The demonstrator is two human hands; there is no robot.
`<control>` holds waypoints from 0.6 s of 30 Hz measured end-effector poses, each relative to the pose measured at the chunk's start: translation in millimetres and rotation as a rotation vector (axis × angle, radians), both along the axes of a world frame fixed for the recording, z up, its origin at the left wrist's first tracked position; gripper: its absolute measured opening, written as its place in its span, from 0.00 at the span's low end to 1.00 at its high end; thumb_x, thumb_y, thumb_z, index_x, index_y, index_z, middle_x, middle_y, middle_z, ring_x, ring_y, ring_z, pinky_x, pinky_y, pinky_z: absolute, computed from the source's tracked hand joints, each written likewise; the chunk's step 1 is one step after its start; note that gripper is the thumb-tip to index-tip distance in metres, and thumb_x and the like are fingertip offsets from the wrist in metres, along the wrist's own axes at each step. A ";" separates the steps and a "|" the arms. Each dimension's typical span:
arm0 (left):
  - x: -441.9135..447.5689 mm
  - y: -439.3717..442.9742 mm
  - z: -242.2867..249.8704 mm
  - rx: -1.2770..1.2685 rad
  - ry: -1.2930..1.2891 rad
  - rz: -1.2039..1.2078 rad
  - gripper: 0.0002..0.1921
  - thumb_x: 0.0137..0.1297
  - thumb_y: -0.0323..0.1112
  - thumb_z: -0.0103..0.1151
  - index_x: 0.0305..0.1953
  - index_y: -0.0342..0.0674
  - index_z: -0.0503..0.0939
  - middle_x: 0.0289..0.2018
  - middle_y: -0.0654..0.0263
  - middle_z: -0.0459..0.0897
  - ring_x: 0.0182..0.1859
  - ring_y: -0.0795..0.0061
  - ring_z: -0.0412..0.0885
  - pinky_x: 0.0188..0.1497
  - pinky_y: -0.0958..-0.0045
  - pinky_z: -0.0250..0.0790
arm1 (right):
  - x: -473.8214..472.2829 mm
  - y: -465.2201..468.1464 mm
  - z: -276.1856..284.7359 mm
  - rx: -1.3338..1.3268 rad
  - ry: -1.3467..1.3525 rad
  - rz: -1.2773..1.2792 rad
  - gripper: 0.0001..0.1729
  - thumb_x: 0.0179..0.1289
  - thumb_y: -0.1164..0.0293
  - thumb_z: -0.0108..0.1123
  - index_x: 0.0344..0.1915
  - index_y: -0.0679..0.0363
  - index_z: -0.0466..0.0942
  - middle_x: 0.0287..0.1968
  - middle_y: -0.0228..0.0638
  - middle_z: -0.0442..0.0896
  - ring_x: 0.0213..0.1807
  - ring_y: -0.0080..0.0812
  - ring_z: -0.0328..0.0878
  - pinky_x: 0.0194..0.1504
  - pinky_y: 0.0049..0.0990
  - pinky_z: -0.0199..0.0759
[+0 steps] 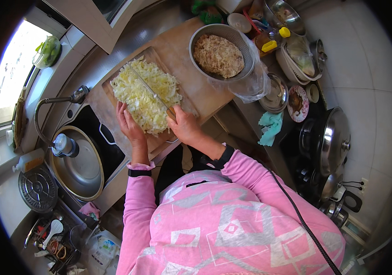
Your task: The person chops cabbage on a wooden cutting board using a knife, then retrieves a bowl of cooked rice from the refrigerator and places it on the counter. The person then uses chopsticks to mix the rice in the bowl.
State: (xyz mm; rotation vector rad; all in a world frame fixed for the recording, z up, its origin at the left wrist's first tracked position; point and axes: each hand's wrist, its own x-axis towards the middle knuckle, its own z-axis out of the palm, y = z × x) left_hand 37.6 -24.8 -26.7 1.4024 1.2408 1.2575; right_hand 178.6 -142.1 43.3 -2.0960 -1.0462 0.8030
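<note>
Finely chopped cabbage (148,92) lies in a broad heap on a wooden cutting board (153,55), which rests on a larger board (213,92). My right hand (184,125) grips the wooden handle of a kitchen knife (151,91); its blade is seen nearly edge-on, across the heap. At the heap's near left edge is my left hand (129,123), fingers extended and touching the cabbage, holding no tool. To the right, a metal bowl (247,43) holds a mound of minced filling (218,56), with a clear plastic bag (256,86) beside it.
On the left is a sink with a large metal basin (79,165) and a flexible faucet (39,117). Along the right counter stand an oil bottle (266,39), a metal lid (274,92), a patterned dish (302,113), a turquoise cloth (271,129) and a lidded pan (335,141).
</note>
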 end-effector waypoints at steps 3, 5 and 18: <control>8.1 2.7 15.5 0.010 -0.048 -0.001 0.11 0.74 0.29 0.48 0.46 0.31 0.80 0.58 0.55 0.75 0.59 0.67 0.75 0.64 0.68 0.65 | 5.0 -9.9 16.2 0.059 -0.030 -0.007 0.20 0.62 0.64 0.62 0.51 0.61 0.73 0.31 0.54 0.83 0.35 0.59 0.81 0.36 0.49 0.74; 16.1 3.3 25.1 -0.016 -0.145 -0.017 0.08 0.73 0.25 0.50 0.43 0.32 0.81 0.53 0.57 0.77 0.53 0.71 0.78 0.58 0.71 0.71 | 13.3 -9.1 23.6 0.154 -0.105 0.007 0.21 0.61 0.64 0.63 0.52 0.60 0.73 0.32 0.53 0.83 0.35 0.57 0.81 0.37 0.48 0.75; 24.3 -15.5 73.6 0.375 0.482 -0.249 0.04 0.59 0.25 0.59 0.32 0.36 0.85 0.42 0.62 0.84 0.53 0.58 0.76 0.59 0.58 0.64 | 5.5 -0.1 -26.6 0.187 -0.662 0.181 0.27 0.56 0.65 0.69 0.57 0.53 0.76 0.35 0.39 0.79 0.34 0.45 0.81 0.36 0.39 0.76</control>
